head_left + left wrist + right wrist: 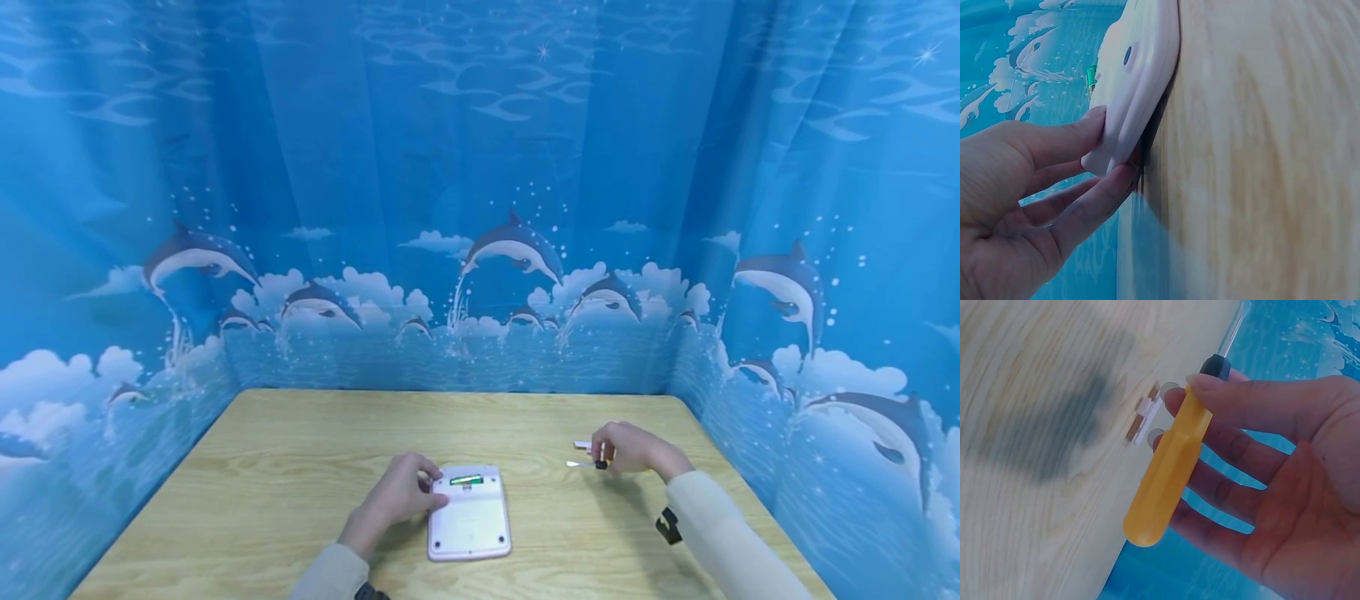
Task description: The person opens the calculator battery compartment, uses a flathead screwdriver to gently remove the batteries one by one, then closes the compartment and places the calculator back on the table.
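Note:
A white calculator (469,525) lies back side up on the wooden table, its battery compartment uncovered with a green battery (467,480) inside. My left hand (400,493) pinches its upper left edge; the left wrist view shows the thumb on the back and a finger (1094,203) at the underside. Farther right, my right hand (633,448) holds a screwdriver (1169,469) with a yellow handle and black collar between thumb and fingers. Its metal shaft (579,464) points left. Just beyond lies a small white battery cover (1144,415), partly hidden by the hand in the head view.
The wooden table (337,425) extends around both hands. A blue curtain (480,167) printed with dolphins hangs behind it and along both sides. Dark wrist straps (669,527) sit on the sleeves.

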### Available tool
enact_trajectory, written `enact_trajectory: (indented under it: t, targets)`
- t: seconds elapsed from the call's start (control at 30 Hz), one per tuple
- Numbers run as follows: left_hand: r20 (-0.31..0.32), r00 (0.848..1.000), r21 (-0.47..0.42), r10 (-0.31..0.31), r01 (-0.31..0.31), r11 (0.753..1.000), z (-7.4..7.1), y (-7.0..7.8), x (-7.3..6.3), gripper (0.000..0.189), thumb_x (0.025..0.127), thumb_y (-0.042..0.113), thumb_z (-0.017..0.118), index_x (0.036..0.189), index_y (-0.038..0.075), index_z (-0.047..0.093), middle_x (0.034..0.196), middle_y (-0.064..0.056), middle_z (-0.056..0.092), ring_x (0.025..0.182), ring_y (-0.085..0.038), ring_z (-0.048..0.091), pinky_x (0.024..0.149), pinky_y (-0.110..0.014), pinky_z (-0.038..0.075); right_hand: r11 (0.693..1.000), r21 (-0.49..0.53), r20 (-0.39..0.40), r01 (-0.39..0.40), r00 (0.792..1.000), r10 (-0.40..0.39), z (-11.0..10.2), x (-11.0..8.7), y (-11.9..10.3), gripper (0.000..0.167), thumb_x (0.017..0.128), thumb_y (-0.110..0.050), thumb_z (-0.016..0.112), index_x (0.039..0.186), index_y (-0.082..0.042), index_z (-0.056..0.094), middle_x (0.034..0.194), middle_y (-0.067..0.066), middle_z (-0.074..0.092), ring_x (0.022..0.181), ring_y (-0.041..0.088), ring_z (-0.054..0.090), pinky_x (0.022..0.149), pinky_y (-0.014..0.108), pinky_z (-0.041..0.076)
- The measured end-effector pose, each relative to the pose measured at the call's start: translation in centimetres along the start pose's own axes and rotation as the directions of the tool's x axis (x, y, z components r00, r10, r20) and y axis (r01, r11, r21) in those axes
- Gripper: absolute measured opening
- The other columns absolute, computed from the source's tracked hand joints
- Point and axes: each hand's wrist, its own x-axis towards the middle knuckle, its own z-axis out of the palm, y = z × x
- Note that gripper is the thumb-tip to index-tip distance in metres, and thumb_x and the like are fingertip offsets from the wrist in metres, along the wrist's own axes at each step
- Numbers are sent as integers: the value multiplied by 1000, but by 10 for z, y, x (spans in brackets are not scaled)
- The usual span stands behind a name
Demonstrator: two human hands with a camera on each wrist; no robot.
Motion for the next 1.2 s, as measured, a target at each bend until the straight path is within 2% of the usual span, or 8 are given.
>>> enact_trajectory:
  t: [0.17,0.37,0.73,1.07,1.2]
  targets:
    - [-4,1000,-3,-5,5,1000,1,0,-1,34,74,16,91,105,10,77,108,-7,73,90,-17,70,82,-39,64,1000,16,-1,-24,1000,24,1,-3,7,29,70,13,75,87,-10,69,86,3,70,80,15,61,70,31,54]
    - [-4,1000,-7,-14,14,1000,1,0,-1,35,74,16,91,106,10,77,108,-7,73,89,-17,69,81,-39,63,1000,5,-16,-20,1000,20,2,-6,20,28,68,11,76,84,-10,68,82,2,70,76,11,60,67,28,53]
    - [-3,1000,-21,11,-11,1000,0,-1,-1,36,75,16,91,107,8,77,110,-10,73,90,-18,70,82,-40,64,999,1,-16,-43,999,43,0,-14,38,28,67,12,74,84,-9,68,81,3,69,76,12,59,67,28,52]
    - [1,1000,-22,7,-7,1000,0,0,-1,36,75,15,91,107,7,76,111,-9,72,91,-18,70,82,-39,64,999,-32,-49,-7,999,5,-1,-22,49,26,65,11,75,82,-8,68,76,4,68,70,7,57,63,24,50]
    - [1,1000,-25,7,-7,1000,-1,1,-2,36,75,15,90,107,8,77,111,-9,72,91,-18,70,82,-40,64,999,-21,-48,-42,998,41,0,-23,58,27,65,13,73,82,-8,67,77,4,68,72,9,58,63,25,50]
